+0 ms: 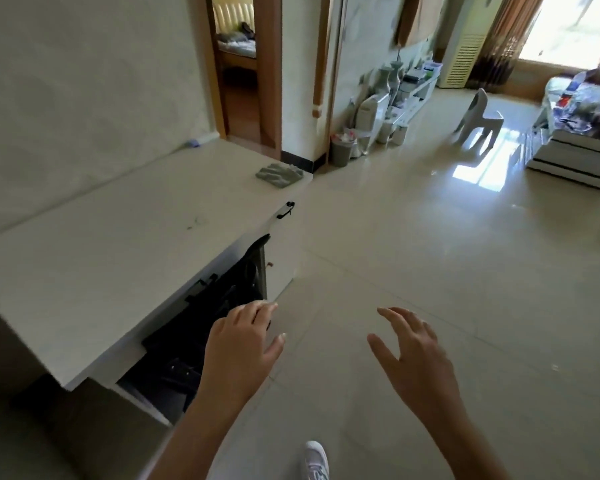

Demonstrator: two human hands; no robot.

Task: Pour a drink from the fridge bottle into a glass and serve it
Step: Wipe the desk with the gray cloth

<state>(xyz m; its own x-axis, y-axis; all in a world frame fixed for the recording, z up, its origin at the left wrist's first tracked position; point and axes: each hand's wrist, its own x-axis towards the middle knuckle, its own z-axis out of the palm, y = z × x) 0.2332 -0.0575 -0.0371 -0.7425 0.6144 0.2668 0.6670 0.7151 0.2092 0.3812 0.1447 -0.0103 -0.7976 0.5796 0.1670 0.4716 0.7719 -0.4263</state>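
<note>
step: find fridge; no bottle or glass visible | left grip [245, 341] released; right grip [413, 355] released, empty | advice: keep both free; skirt the surface [125, 244]

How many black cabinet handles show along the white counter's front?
2: one handle near the counter's far corner, short of the grey cloth; another handle above the dark open compartment, beyond the left hand. Others may be hidden.

One head-worn view looks forward and down from standing height, close above the white counter [94, 244], which fills its left side; tiled floor [430, 271] stretches beyond toward a bright window [575, 26].
</note>
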